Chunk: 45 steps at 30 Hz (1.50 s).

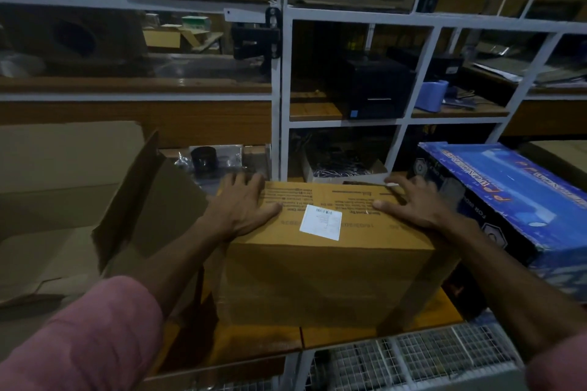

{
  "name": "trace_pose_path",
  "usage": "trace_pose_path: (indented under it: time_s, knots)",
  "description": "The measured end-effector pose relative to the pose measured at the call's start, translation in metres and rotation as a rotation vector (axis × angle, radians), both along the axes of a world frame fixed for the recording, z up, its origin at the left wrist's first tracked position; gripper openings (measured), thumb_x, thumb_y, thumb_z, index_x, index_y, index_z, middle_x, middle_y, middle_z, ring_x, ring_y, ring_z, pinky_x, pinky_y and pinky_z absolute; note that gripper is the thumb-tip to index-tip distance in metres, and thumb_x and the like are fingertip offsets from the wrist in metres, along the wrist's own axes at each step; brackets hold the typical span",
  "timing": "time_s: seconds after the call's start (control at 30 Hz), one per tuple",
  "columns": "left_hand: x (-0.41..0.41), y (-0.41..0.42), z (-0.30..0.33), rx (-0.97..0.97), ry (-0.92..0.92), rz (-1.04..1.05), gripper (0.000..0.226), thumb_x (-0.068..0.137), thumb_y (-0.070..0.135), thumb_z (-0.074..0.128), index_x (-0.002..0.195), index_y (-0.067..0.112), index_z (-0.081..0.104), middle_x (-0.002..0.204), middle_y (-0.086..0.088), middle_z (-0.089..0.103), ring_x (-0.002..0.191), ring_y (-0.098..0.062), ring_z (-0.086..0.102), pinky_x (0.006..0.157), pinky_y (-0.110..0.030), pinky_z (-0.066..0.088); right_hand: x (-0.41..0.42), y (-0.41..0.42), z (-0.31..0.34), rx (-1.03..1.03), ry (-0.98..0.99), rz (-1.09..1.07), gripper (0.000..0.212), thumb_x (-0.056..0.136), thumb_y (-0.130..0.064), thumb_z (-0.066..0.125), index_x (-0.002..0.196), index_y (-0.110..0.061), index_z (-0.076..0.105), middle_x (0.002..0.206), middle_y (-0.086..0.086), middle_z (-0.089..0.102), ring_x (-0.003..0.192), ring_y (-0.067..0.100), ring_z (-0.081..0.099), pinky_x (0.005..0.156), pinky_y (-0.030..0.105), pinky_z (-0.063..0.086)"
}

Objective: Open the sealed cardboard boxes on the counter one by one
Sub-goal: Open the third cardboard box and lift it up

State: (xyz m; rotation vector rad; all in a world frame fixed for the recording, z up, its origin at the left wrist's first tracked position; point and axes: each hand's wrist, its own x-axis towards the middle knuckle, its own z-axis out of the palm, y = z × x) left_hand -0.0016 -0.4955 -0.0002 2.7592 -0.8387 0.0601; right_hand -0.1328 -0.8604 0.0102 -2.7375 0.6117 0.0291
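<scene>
Centrally on wooden counter [333, 338]: sealed cardboard box [324, 267], white label [320, 221] on top. Left hand [239, 208] flat on top-left edge, right hand [413, 200] flat on top-right, fingers spread, gripping nothing. Opened box [79, 200] to left, blue box [508, 197] touching on right.

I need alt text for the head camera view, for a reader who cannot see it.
Two hands, left hand and right hand, rest flat on a closed cardboard box on a counter. An opened box stands left, a blue box right.
</scene>
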Motion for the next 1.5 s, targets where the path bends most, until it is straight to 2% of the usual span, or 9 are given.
trace_pose_path:
  time_s: [0.2,0.33,0.4,0.5,0.73,1.03,1.2,1.3,1.5]
  knots:
    - [0.001,-0.001,0.002,-0.106,-0.107,-0.013,0.064,0.078,0.085,0.045,0.119,0.036,0.038,0.138,-0.006,0.041,0.135,-0.029,0.026,0.095,-0.056,0.043,-0.018,-0.002,0.003,-0.017,-0.175,0.043,0.102,0.063,-0.086,0.052,0.154,-0.045,0.028,0.154,0.006,0.024,0.142,0.036,0.019,0.106,0.061,0.034]
    - [-0.002,-0.002,-0.005,-0.196,-0.186,-0.014,0.062,0.069,0.084,0.057,0.105,0.044,0.027,0.134,0.001,0.034,0.134,-0.025,0.022,0.095,-0.06,0.049,-0.019,-0.008,-0.006,-0.032,-0.238,0.038,0.114,0.062,-0.082,0.07,0.157,-0.044,0.018,0.164,-0.007,0.002,0.149,0.034,0.004,0.111,0.071,0.024]
    - [-0.01,-0.001,-0.02,-0.162,-0.175,-0.012,0.065,0.07,0.077,0.064,0.112,0.041,0.03,0.139,0.0,0.028,0.135,-0.029,0.022,0.097,-0.062,0.046,-0.022,-0.008,-0.021,-0.049,-0.138,0.042,0.121,0.064,-0.078,0.075,0.158,-0.044,0.008,0.168,-0.005,0.0,0.15,0.036,0.0,0.112,0.071,0.019]
    - [-0.028,0.003,-0.058,-0.107,-0.084,0.03,0.076,0.078,0.064,0.07,0.135,0.037,0.027,0.148,-0.006,0.018,0.139,-0.035,0.02,0.101,-0.066,0.04,-0.035,0.003,-0.059,-0.038,-0.073,0.043,0.114,0.07,-0.07,0.075,0.159,-0.04,0.01,0.165,0.001,0.02,0.145,0.034,0.008,0.114,0.065,0.024]
    - [-0.063,0.018,-0.132,0.041,-0.02,0.079,0.079,0.09,0.061,0.057,0.153,0.036,0.018,0.16,-0.008,0.009,0.146,-0.035,0.009,0.1,-0.068,0.039,-0.065,0.03,-0.138,-0.145,-0.001,0.032,0.09,0.08,-0.073,0.063,0.155,-0.04,0.026,0.164,-0.004,0.013,0.14,0.035,0.01,0.108,0.064,0.034]
    - [-0.063,0.023,-0.169,0.108,0.085,0.154,0.075,0.097,0.068,0.031,0.158,0.038,0.002,0.167,-0.002,-0.009,0.152,-0.032,-0.008,0.107,-0.068,0.031,-0.071,0.056,-0.165,-0.104,0.046,-0.028,0.085,0.081,-0.084,0.022,0.157,-0.045,0.019,0.168,-0.006,0.008,0.147,0.04,0.007,0.115,0.067,0.017]
    - [-0.06,0.013,-0.161,0.181,0.106,0.217,0.072,0.096,0.07,0.01,0.158,0.037,-0.006,0.167,-0.005,-0.016,0.152,-0.032,-0.021,0.111,-0.075,-0.005,-0.056,0.07,-0.166,-0.088,0.097,-0.088,0.08,0.087,-0.084,0.005,0.157,-0.046,0.011,0.167,-0.001,0.013,0.15,0.038,0.007,0.116,0.068,0.01]
    - [-0.06,0.008,-0.155,0.308,-0.003,0.092,0.076,0.093,0.072,-0.001,0.157,0.033,-0.011,0.166,-0.008,-0.017,0.151,-0.037,-0.02,0.107,-0.074,-0.022,-0.049,0.085,-0.162,-0.136,0.152,-0.126,0.072,0.095,-0.073,0.006,0.158,-0.04,0.015,0.166,0.0,0.019,0.15,0.039,0.013,0.113,0.074,0.007]
    - [-0.058,-0.015,-0.152,0.19,0.065,-0.028,0.07,0.096,0.071,0.009,0.158,0.038,0.001,0.169,-0.004,-0.004,0.153,-0.035,-0.007,0.12,-0.064,-0.002,-0.044,0.095,-0.154,-0.16,0.162,-0.111,0.07,0.098,-0.07,0.006,0.159,-0.036,0.014,0.168,-0.004,0.014,0.151,0.037,0.014,0.113,0.076,0.002]
